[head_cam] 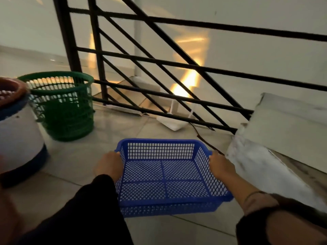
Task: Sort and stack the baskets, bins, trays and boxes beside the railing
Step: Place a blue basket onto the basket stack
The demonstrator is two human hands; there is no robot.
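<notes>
From my head camera I look down at a blue mesh tray [169,175] that I hold level above the tiled floor [85,156], in front of the black railing [159,64]. My left hand [109,164] grips its left rim, fingers curled over the handle lip, and my right hand [221,165] grips the right rim the same way (a thin band sits on that wrist). To my left a green slatted basket [62,105] stands upright on the floor near the railing post, and just beside it is a white bin [19,138] with a blue base. Something reddish-brown [10,91] rests on top of the bin, too blurred to name. A pale slab [286,124] leans at my right.
</notes>
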